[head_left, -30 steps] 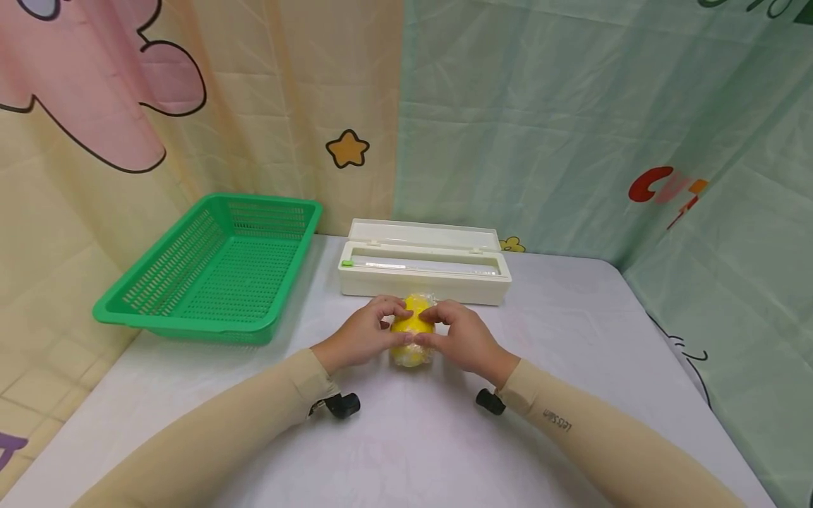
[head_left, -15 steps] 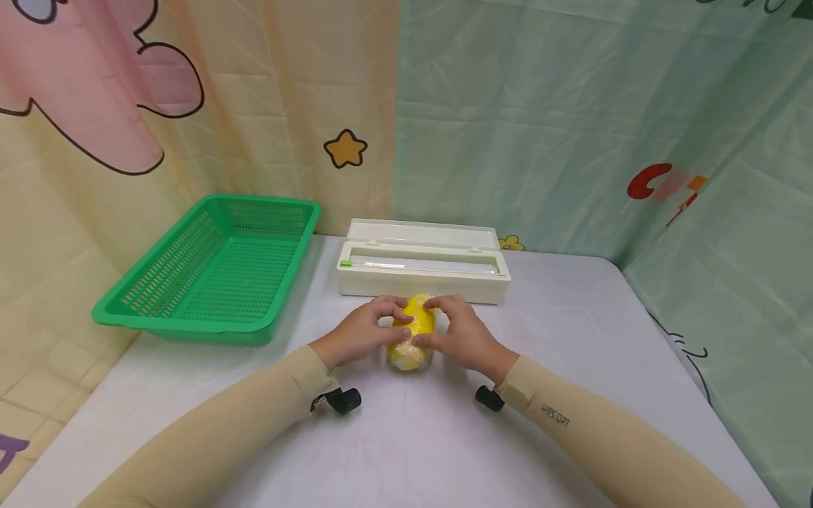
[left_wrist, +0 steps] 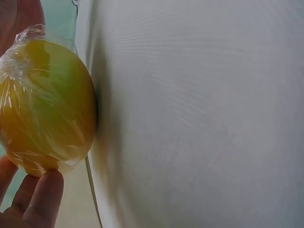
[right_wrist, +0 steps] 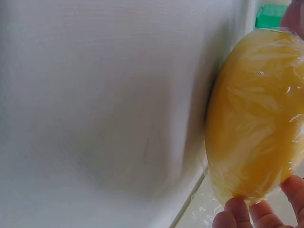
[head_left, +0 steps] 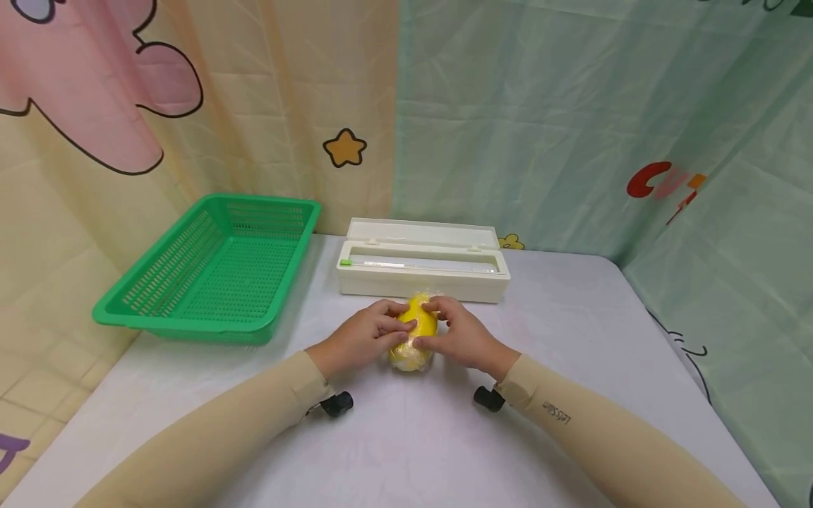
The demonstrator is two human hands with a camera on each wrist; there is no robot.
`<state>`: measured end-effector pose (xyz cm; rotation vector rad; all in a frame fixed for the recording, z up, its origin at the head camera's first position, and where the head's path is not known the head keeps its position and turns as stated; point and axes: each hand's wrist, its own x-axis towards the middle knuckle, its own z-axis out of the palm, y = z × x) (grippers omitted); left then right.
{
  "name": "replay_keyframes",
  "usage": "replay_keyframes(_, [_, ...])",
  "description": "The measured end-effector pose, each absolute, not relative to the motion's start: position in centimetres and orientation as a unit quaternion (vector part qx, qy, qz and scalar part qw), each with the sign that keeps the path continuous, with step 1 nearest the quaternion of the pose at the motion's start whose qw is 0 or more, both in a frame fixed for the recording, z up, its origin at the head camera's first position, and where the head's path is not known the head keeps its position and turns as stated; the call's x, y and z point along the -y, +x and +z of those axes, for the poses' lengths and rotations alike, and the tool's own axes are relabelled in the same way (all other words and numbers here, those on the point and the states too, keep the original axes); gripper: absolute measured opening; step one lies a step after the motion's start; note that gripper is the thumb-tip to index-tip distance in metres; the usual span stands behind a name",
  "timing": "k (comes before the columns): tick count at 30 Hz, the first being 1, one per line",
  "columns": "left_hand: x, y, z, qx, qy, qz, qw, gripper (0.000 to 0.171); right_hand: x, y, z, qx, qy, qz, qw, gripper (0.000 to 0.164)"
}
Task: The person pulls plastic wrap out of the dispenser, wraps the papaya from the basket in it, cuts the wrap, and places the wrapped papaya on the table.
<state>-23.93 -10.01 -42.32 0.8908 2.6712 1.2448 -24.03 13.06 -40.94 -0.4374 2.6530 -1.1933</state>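
Observation:
A yellow mango (head_left: 427, 324), tinged green in the left wrist view, lies on the white table between both hands. Clear cling film (head_left: 410, 363) covers it, crinkled and bunched at its ends. My left hand (head_left: 362, 333) holds its left side, fingers over the top and thumb lower down. From the right, my right hand (head_left: 468, 337) grips it with curled fingers at the far end and the thumb nearer. In the right wrist view, fingertips (right_wrist: 263, 214) press against the wrapped end.
Just behind the hands stands a white cling film dispenser (head_left: 422, 286), lid up, with a green slider (head_left: 346, 262) at its left end. A green plastic basket (head_left: 209, 329) sits at the left. Patterned curtains (head_left: 508, 127) hang behind the table (head_left: 406, 451).
The mango has turned slightly, its near end shifting a little left and toward me. My left fingers have shifted over it; the right hand stays nearly in place.

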Motion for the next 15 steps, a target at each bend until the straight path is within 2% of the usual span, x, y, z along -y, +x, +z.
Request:
replay_keyframes(4, [10.09, -23.94, -42.20, -0.858, 0.275, 0.432, 0.047, 0.024, -12.76, -24.04, -41.02, -0.889, -0.144, -0.419, 0.112, 0.064])
replay_keyframes(9, [10.20, -23.89, -41.96, -0.858, 0.271, 0.430, 0.069, 0.029, -12.44, -23.83, -40.79, -0.886, -0.160, -0.420, 0.113, 0.064])
replay_keyframes(15, [10.40, -23.79, -42.03, -0.866, 0.282, 0.409, 0.062, 0.024, -12.44, -23.85, -40.69, -0.888, -0.172, -0.412, 0.108, 0.063])
